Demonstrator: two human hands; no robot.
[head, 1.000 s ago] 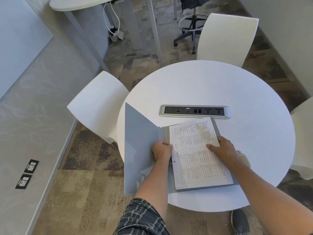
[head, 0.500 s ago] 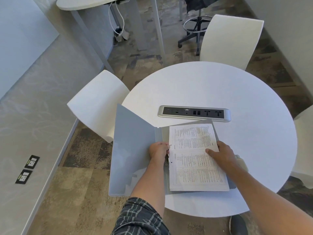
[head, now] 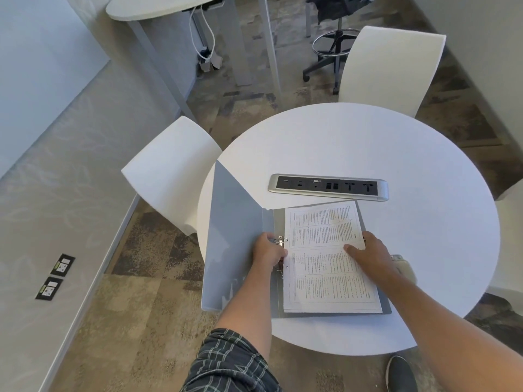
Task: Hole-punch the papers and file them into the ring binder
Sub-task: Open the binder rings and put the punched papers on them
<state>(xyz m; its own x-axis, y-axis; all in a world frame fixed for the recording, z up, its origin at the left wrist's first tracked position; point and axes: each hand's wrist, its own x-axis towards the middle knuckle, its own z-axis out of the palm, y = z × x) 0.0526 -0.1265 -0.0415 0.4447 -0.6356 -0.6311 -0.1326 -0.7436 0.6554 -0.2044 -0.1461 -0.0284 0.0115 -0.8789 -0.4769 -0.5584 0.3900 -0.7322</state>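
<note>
- The binder (head: 240,250) lies open at the near left edge of the round white table (head: 396,154); its grey front cover stands tilted up on the left and hangs partly past the table edge
- The papers (head: 325,267), a printed stack, lie flat on the binder's right half, their left edge at the metal rings (head: 280,242)
- The left hand (head: 268,251) sits at the ring mechanism with its fingers curled around it; the exact grip on the lever is hidden by the hand itself
- The right hand (head: 370,254) lies on the right side of the papers, fingers fairly straight and pressing the sheets flat, thumb toward the middle of the page
- A pale object (head: 403,267), partly hidden behind the right wrist, rests on the table just beside the binder; I cannot tell what it is
- A silver socket strip (head: 328,187) is set into the table just beyond the top of the papers
- White chairs (head: 172,171) stand around the table, and a dark shoe (head: 400,373) shows on the carpet at the lower right
</note>
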